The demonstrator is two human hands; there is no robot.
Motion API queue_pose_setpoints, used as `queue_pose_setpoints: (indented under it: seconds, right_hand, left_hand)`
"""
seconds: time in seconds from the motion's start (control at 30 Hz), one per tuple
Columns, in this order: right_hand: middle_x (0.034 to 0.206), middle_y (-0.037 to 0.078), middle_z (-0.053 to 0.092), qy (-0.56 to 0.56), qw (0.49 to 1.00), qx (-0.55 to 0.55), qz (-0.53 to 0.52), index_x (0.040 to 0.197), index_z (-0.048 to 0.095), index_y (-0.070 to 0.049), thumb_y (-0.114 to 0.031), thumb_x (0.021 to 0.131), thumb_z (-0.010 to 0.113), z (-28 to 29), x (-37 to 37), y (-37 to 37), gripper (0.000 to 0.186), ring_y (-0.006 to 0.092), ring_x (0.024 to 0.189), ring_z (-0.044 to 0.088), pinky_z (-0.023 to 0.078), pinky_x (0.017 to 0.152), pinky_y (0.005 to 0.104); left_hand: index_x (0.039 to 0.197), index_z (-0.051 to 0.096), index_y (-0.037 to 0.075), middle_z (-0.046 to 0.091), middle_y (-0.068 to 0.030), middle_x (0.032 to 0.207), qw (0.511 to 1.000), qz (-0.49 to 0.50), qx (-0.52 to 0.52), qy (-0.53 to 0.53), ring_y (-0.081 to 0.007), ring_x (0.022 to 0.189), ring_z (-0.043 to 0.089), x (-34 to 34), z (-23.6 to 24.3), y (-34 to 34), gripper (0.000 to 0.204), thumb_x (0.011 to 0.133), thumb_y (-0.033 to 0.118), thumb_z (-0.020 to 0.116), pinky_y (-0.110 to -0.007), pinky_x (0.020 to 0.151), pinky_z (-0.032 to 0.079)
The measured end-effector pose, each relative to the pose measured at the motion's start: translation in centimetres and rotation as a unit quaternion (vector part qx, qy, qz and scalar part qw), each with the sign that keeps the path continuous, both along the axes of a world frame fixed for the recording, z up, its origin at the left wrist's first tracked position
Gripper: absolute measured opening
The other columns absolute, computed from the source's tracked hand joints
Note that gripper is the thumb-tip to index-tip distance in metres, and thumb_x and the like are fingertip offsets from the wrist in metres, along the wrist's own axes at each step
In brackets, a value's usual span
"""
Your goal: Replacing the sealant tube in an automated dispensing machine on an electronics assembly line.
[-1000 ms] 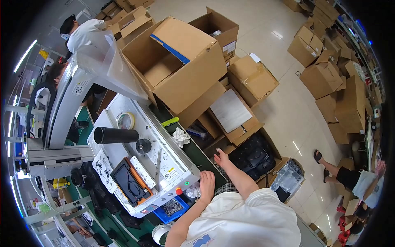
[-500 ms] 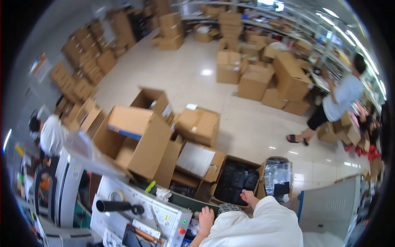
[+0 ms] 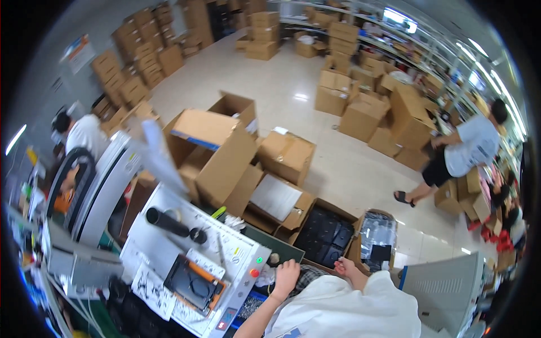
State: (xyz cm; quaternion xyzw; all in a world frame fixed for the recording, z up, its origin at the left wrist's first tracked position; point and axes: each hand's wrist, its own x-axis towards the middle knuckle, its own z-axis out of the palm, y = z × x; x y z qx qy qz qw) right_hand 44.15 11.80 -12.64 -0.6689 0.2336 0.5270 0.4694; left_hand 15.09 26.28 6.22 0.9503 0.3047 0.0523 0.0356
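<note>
The open brown carton [image 3: 337,208] stands beside the green surface [image 3: 275,243], packed with black items [image 3: 325,232] of dark, low-sheen finish. The right hand [image 3: 347,269] is at the carton's near side, fingers drawn together; the left hand [image 3: 287,275] is palm-down, fingers bent, near the red button [image 3: 254,273]. Whether either hand holds anything cannot be told.

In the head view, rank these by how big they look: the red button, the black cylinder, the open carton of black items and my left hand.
Largest to smallest:
1. Open carton of black items
2. Black cylinder and left hand: too alike to rank
3. Red button
</note>
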Motion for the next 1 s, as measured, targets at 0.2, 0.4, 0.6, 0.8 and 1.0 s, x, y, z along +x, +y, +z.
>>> queue_pose_setpoints:
  seconds: [0.2,0.4,0.6,0.8,1.0]
  right_hand:
    - [0.087,0.004,0.069,-0.015,0.995,-0.014,0.100,0.095,0.060,-0.010,-0.018,0.089,0.057,1.8,-1.7,5.2,0.010,0.0153,0.075,0.068,0.055,0.064,0.0311]
    - [0.088,0.002,0.069,-0.086,0.946,0.091,0.298,0.101,0.061,-0.011,-0.020,0.090,0.059,1.3,-1.1,18.0,0.014,0.0111,0.074,0.066,0.053,0.060,0.0253]
    - [0.088,0.006,0.067,-0.180,0.876,0.197,0.402,0.104,0.060,-0.005,-0.015,0.092,0.055,1.7,-2.1,34.4,0.016,0.0125,0.076,0.066,0.052,0.065,0.0246]
    - [0.092,0.009,0.065,-0.375,0.735,0.312,0.470,0.104,0.059,-0.002,-0.011,0.086,0.057,3.2,-1.0,48.7,0.020,0.0165,0.078,0.065,0.051,0.069,0.0299]
    - [0.113,0.021,0.056,-0.589,0.530,0.362,0.491,0.116,0.052,0.000,-0.006,0.083,0.049,8.5,0.9,63.9,0.034,0.0371,0.111,0.053,0.043,0.096,0.0424]
  left_hand:
    - [0.087,0.058,0.008,0.054,-0.0076,0.089,0.997,0.037,-0.005,-0.063,-0.0230,0.087,0.055,1.0,5.4,4.9,0.014,0.074,0.013,0.058,-0.034,0.071,0.045]
    - [0.087,0.057,0.007,0.053,-0.0087,0.091,0.998,0.048,-0.008,-0.047,-0.0253,0.089,0.054,3.1,3.2,15.6,0.019,0.072,0.016,0.066,-0.037,0.073,0.043]
    - [0.095,0.062,0.011,0.059,-0.0099,0.099,0.985,0.061,-0.122,0.104,-0.0292,0.098,0.057,2.3,-7.2,25.6,0.024,0.081,0.031,0.063,-0.043,0.077,0.049]
    - [0.093,0.072,0.008,0.070,-0.0127,0.099,0.899,0.148,-0.322,0.257,-0.0289,0.093,0.067,0.2,-14.5,28.2,0.044,0.091,0.043,0.045,-0.043,0.078,0.053]
    - [0.089,0.065,0.005,0.066,-0.0148,0.091,0.957,0.121,-0.240,0.111,-0.0308,0.086,0.065,-1.0,-13.7,27.9,0.047,0.088,0.048,0.048,-0.044,0.073,0.052]
